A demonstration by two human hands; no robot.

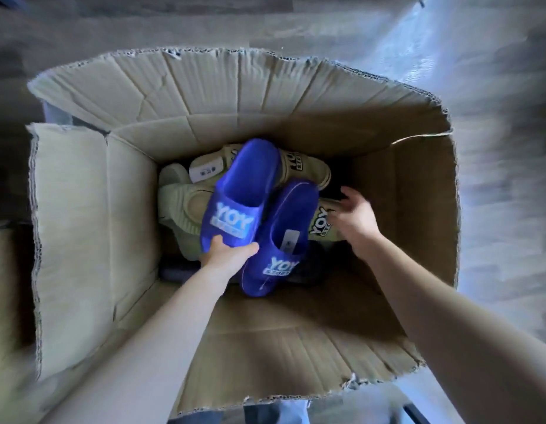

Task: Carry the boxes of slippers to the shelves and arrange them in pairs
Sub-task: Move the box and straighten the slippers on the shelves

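Slipper of blue foam with white YOY lettering (241, 191): who has it?

— The left hand (227, 255), thumb over the toe end of the strap and fingers curled underneath, lifting it over the rest of the heap.

And just beside that grip?

— To its right a second blue slipper (284, 234) overlaps the first, with a white label on its footbed. I cannot tell whether the same hand holds it too. Further right, the right hand (354, 218) is spread with fingers straight and holds nothing, over a beige slipper (322, 223) with dark lettering.

Further out?

— A pale green ribbed slipper (186, 206) lies under the held one, with more beige ones behind. All sit deep in a brown corrugated cardboard box (81, 209) with raised flaps and torn edges.

And the room?

— Around the box is a grey wood-plank floor (495, 194), blurred, with pale light falling at the right.
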